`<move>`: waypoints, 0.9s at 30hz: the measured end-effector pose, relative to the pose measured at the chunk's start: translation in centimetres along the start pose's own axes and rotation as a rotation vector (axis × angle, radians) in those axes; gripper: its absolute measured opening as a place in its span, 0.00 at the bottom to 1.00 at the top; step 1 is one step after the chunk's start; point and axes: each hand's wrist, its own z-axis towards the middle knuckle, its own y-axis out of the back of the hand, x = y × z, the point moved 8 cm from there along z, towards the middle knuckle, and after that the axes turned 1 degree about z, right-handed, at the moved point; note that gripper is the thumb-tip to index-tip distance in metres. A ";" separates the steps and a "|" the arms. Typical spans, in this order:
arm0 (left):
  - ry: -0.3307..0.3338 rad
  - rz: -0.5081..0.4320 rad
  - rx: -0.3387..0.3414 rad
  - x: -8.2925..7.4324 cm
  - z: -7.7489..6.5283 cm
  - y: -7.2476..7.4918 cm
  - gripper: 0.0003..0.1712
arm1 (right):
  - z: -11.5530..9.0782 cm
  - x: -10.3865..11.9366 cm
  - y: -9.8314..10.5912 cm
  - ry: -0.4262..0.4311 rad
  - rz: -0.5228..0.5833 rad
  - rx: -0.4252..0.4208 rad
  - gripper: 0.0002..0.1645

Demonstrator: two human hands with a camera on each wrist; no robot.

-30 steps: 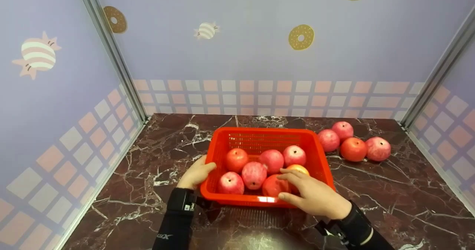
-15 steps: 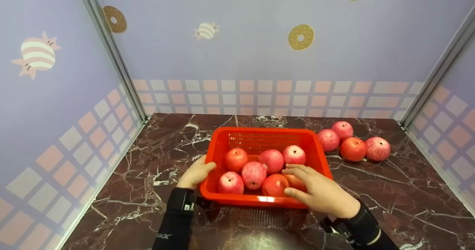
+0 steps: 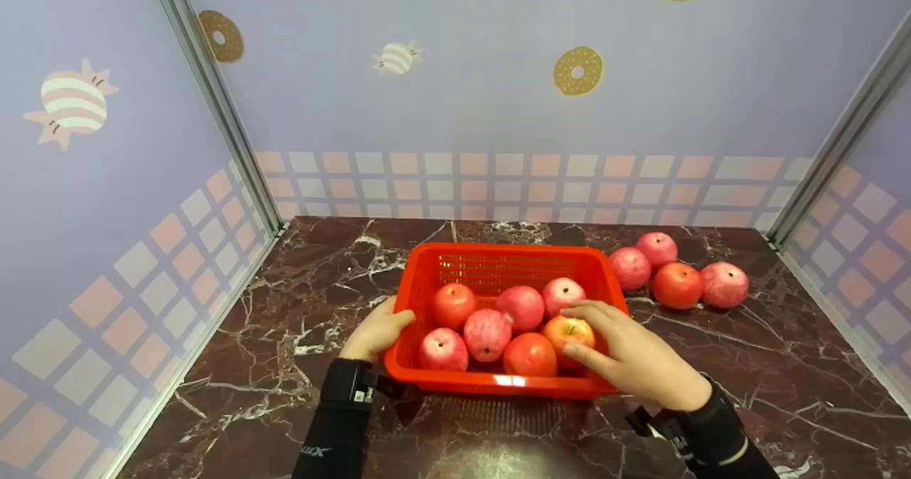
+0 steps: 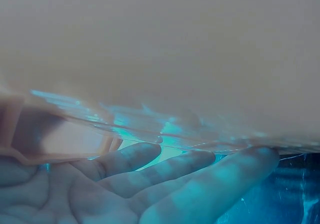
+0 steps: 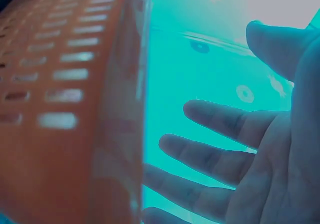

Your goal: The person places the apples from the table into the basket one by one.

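A red plastic basket (image 3: 512, 250) stands on the table with several apples inside. My left hand (image 3: 376, 331) grips its left side, thumb over the rim and fingers outside; in the left wrist view the fingers (image 4: 195, 194) lie against the wall. Over the front right corner hovers my right hand (image 3: 633, 354), fingers spread and holding nothing. Beneath its fingertips sits a yellow-red apple (image 3: 569, 333), beside a red apple (image 3: 530, 356). The right wrist view shows that hand (image 5: 240, 149) by the slotted basket wall (image 5: 65, 109).
Right of the basket, on the dark marbled table (image 3: 285, 372), lie several more apples, among them a red one (image 3: 677, 285) and a pink one (image 3: 724, 285). A patterned back wall (image 3: 455, 109) and side panels enclose the table.
My right hand has moved rightward, from over the front apples toward the basket's right rim, uncovering the yellow-red apple. My left hand and the basket have stayed put.
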 end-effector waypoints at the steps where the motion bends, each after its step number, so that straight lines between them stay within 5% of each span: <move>1: -0.001 0.002 0.002 0.0 0.0 0.0 0.28 | 0.0 -0.1 0.2 0.007 0.003 -0.011 0.26; 17: 0.003 0.014 -0.014 0.2 0.2 0.1 0.28 | 0.2 -3.4 3.6 0.022 0.092 -0.224 0.24; 27: 0.000 0.008 -0.019 0.2 0.1 0.1 0.27 | 0.3 -7.5 4.8 -0.133 0.129 -0.266 0.28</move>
